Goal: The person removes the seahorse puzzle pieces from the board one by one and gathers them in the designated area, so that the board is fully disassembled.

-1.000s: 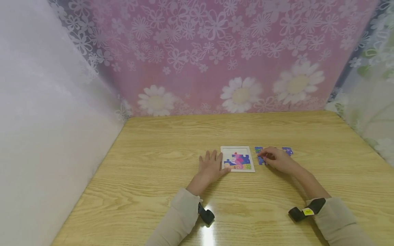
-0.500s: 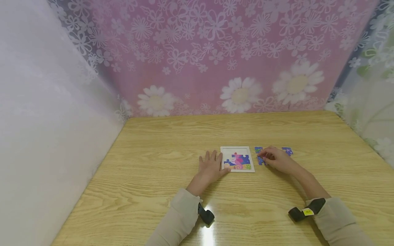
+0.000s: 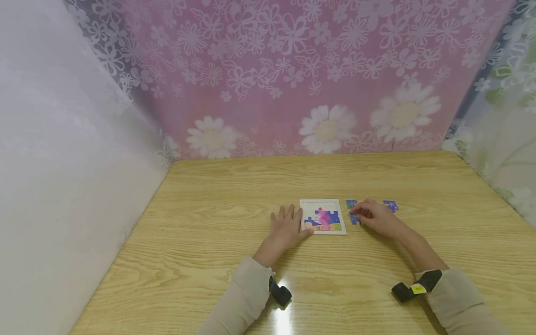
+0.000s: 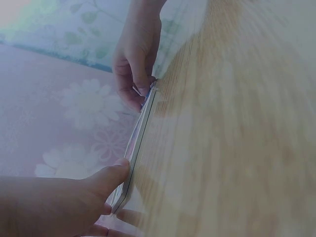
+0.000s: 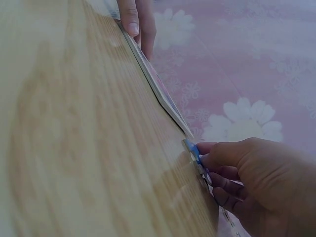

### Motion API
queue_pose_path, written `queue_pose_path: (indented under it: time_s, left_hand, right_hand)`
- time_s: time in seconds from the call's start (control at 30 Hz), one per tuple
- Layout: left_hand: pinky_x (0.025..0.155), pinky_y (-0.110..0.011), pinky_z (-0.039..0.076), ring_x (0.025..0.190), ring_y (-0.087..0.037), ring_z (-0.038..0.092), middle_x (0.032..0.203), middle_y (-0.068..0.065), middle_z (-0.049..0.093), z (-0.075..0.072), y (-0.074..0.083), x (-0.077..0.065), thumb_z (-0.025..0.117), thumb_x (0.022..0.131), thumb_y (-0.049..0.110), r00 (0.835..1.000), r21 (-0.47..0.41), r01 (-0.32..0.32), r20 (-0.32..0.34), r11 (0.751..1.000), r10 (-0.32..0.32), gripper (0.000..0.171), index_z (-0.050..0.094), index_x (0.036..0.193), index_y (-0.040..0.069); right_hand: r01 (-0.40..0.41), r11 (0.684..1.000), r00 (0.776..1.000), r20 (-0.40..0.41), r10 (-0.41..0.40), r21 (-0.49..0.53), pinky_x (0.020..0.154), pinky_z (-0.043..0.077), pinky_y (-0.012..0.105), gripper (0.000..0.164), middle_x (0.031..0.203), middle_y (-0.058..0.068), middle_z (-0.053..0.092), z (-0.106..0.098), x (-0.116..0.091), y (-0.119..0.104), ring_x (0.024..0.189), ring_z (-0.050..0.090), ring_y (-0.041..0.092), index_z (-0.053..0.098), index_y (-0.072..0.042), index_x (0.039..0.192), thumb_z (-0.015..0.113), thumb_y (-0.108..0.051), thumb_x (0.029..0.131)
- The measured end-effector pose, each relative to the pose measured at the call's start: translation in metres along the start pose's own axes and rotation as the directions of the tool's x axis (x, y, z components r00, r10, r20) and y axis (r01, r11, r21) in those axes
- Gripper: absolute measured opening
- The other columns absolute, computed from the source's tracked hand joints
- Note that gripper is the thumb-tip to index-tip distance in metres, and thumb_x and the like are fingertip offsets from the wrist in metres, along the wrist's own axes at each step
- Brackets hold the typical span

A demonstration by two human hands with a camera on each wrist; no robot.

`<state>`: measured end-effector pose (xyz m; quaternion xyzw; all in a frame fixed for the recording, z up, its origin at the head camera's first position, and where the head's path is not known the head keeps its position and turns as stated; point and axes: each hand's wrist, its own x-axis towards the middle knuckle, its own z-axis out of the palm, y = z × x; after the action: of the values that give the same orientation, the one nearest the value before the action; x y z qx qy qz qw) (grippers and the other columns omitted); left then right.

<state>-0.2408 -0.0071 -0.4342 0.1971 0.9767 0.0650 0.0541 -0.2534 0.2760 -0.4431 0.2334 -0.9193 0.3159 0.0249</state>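
Observation:
A white puzzle frame [image 3: 341, 216] lies on the table, its lower part filled with joined pieces that show a pink seahorse [image 3: 324, 218] on blue. Beside its left edge my left hand [image 3: 286, 229] rests with fingers spread, the thumb on the lower left corner. To the frame's right, my right hand [image 3: 378, 218] bends over loose puzzle pieces. Its thumb and forefinger pinch at a blue puzzle piece [image 5: 192, 149], low at the table in the right wrist view. The palm and fingers hide part of these pieces from the head view.
A blue and green puzzle piece [image 3: 351, 204] lies just beyond the right fingertips. Another with a white star [image 3: 391, 205] sits behind the right hand. Flowered pink cloth [image 3: 259, 93] hangs at the table's back edge, with pale cloth on both sides.
Both hands and the frame stay in place. A bit of a piece behind the right hand, seen a second ago, is now hidden.

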Motion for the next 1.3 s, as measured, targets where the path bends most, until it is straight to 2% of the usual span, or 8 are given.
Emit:
queue_pose_path:
  time_s: [1.13, 1.3]
  left_hand:
    - [0.102, -0.056, 0.018, 0.134, -0.036, 0.016, 0.148, -0.013, 0.024, 0.0011, -0.0004, 0.0003, 0.043, 0.09, 0.058, 1.0, -0.012, -0.001, -0.005, 1.0, 0.001, 0.072, 0.03, 0.145, 0.013]
    - [0.102, -0.057, 0.018, 0.134, -0.036, 0.016, 0.148, -0.013, 0.024, 0.0007, -0.0002, 0.0001, 0.043, 0.089, 0.058, 1.0, -0.023, -0.006, -0.008, 1.0, 0.006, 0.072, 0.03, 0.145, 0.013]
  right_hand:
    - [0.0, 1.0, 1.0, -0.011, 0.0, -0.008, 0.066, 0.044, 0.028, 0.018, 0.091, 0.004, 0.056, 0.0023, -0.0001, 0.0058, 0.078, 0.05, 0.017, 0.065, 0.0, 0.102, 0.058, 0.005, 0.086]
    - [-0.007, 1.0, 1.0, -0.02, 0.007, 0.002, 0.068, 0.045, 0.032, 0.016, 0.093, 0.006, 0.058, 0.0016, 0.0, 0.0039, 0.08, 0.052, 0.019, 0.065, -0.001, 0.101, 0.057, 0.004, 0.087]
